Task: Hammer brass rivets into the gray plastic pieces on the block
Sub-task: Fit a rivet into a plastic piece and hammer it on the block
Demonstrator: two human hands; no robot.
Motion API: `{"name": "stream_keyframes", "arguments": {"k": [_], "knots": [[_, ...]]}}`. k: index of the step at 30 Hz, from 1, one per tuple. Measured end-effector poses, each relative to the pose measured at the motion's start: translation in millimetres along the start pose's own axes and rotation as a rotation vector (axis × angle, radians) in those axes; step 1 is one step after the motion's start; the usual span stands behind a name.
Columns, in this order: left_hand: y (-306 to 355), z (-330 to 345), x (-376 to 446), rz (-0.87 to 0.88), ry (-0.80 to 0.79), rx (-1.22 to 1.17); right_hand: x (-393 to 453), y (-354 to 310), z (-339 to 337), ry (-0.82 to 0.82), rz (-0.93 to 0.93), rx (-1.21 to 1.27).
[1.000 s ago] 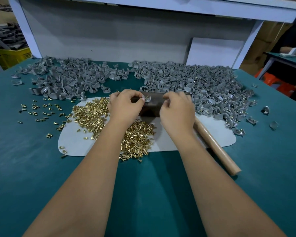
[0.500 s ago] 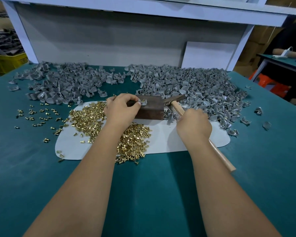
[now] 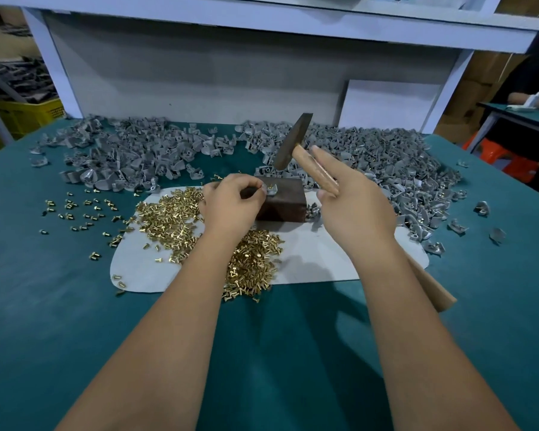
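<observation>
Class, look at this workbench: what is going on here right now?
A person is riveting small parts. The left hand pinches a gray plastic piece, with a brass rivet standing in it, on top of the dark block. The right hand holds a wooden-handled hammer raised above the block, not yet struck. Loose brass rivets lie on a white mat, and heaps of gray pieces fill the back of the green table.

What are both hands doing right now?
Left hand: pinching the gray plastic piece on the block.
Right hand: gripping the hammer, raised above the block.
</observation>
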State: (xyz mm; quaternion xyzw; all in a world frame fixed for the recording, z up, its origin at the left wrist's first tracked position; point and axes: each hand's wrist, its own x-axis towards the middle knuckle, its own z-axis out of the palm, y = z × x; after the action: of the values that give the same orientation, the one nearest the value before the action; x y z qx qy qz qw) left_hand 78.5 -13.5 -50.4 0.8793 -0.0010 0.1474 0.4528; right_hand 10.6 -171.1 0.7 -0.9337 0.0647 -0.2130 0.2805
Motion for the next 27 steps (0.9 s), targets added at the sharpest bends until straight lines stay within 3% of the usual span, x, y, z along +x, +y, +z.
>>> {"name": "stream_keyframes", "arguments": {"k": [4,9,13,17,21,25,27], "knots": [[0.3,-1.8,0.8,-0.007,-0.012,-0.019,-3.2,-7.3,1.6,0.078,0.019,0.039],[1.8,-2.3,1.2,-0.022,-0.003,0.016,-7.7,-3.7,4.7,-0.088,0.020,-0.073],[0.6,0.0,1.8,-0.023,0.019,-0.026,-7.4,-8.0,4.2,0.079,-0.011,-0.058],[-1.3,1.5,2.8,-0.030,0.046,-0.030,-10.0,-5.7,4.9,-0.039,-0.029,-0.166],[-1.7,5.0,6.0,-0.054,0.052,0.011,-10.9,-12.6,6.7,0.085,-0.073,-0.145],[-3.8,5.6,6.0,-0.041,0.067,-0.035,-12.2,-12.1,4.2,-0.004,-0.091,-0.257],[-3.4,6.1,5.9,-0.046,0.068,-0.011,-12.4,-14.9,3.5,0.026,-0.065,-0.243]]}}
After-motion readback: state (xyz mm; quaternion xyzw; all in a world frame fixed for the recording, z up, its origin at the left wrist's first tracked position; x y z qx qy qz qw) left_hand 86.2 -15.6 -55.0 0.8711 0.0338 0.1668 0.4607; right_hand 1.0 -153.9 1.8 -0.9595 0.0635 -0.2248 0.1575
